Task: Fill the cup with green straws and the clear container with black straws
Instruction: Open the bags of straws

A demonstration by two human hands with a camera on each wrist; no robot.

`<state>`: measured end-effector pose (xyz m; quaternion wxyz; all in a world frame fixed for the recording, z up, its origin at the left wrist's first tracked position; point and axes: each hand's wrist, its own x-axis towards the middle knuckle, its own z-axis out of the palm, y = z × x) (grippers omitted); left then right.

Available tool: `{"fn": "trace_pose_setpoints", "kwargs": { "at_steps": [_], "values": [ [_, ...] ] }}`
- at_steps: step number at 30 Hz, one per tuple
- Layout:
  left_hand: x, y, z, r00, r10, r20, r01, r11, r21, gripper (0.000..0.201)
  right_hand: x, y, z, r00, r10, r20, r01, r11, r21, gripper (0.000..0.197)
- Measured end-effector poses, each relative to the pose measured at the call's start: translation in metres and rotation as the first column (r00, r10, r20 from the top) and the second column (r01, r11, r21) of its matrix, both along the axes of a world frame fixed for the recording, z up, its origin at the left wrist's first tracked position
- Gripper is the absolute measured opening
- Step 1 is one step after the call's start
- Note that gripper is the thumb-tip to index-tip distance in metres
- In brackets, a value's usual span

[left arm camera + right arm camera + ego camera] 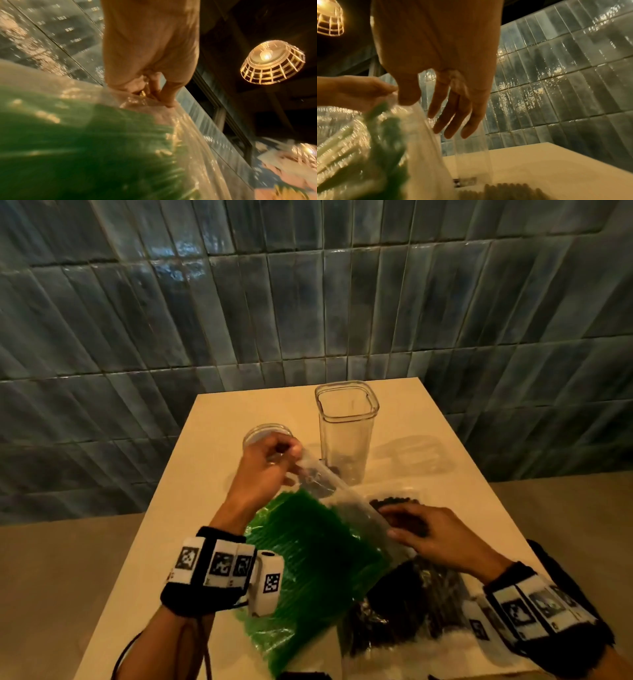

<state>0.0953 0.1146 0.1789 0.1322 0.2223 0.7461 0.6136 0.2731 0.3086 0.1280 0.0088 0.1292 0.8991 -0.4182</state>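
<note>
the left hand [265, 463] pinches the green straws' bag [308, 559] mouth just before the cup [263, 433], straws running lengthwise toward it, while the right hand [435, 537], fingers spread and gripping nothing, rests at the bag's right edge.

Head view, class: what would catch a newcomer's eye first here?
The bright green straws in a clear plastic bag dominate the near middle of the cream table; the left hand pinches the bag's top edge. The tall, empty, square clear plastic container stands at the back; the right hand hovers over a bag of black straws.
</note>
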Motion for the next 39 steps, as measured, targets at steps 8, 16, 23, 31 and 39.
{"fn": "trace_pose_setpoints", "kwargs": {
  "at_steps": [8,16,23,31,39],
  "values": [
    [0.037,0.037,-0.043,0.915,0.010,-0.404,-0.102,0.973,-0.207,0.026,-0.015,-0.011,-0.019,0.989,-0.146,0.007,0.146,0.984,-0.098,0.013],
    [0.071,0.044,-0.075,0.962,-0.272,-0.035,0.208,0.806,-0.555,0.024,-0.015,-0.014,-0.041,0.962,-0.250,0.109,0.272,0.908,-0.318,0.009],
    [0.066,0.043,-0.085,0.937,-0.284,0.202,0.343,0.851,-0.396,0.011,-0.011,-0.016,-0.053,0.961,-0.260,0.091,0.275,0.892,-0.359,0.015],
    [0.074,0.036,-0.089,0.909,-0.391,0.147,0.416,0.814,-0.407,0.011,-0.010,-0.014,-0.054,0.967,-0.222,0.127,0.256,0.859,-0.444,0.026],
    [0.082,0.033,-0.090,0.900,-0.384,0.205,0.435,0.810,-0.392,0.022,-0.011,-0.017,-0.049,0.978,-0.121,0.169,0.205,0.687,-0.697,0.033]
  ]
}}
